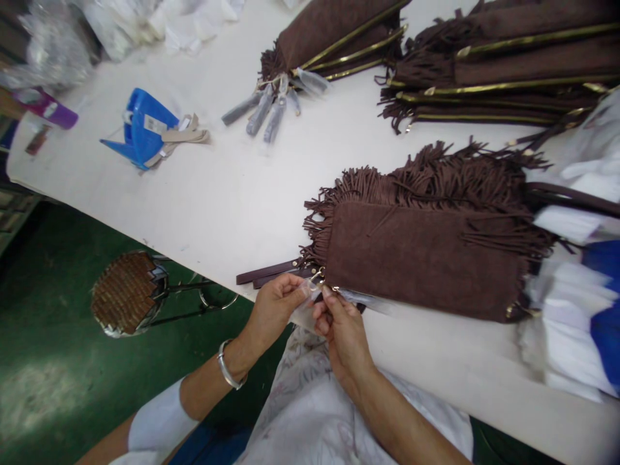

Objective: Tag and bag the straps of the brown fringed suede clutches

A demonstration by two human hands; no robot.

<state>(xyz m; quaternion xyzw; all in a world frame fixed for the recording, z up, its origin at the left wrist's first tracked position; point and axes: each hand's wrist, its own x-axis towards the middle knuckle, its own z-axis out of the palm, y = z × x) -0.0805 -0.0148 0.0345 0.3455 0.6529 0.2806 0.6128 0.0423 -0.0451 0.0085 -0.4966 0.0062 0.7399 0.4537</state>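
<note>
A brown fringed suede bag point(426, 255) lies flat on the table in front of me, with gold-coloured metal at its corners. By its near left corner, my left hand point(277, 303) is closed in a pinch on a piece of clear plastic wrap point(303, 315). My right hand point(341, 326) is closed close beside it, fingertips at the same wrap and the metal fitting. Exactly what the right fingers grip is hidden. A brown wrist strap point(266, 271) sticks out left from that corner, over the table edge.
More brown bags with gold zips point(504, 71) lie at the back right, and another bag point(334, 39) with plastic-wrapped pieces point(266, 113) at the back middle. A blue holder point(145, 126) stands left. White wrapping point(571, 316) is at right; a stool point(128, 290) stands below.
</note>
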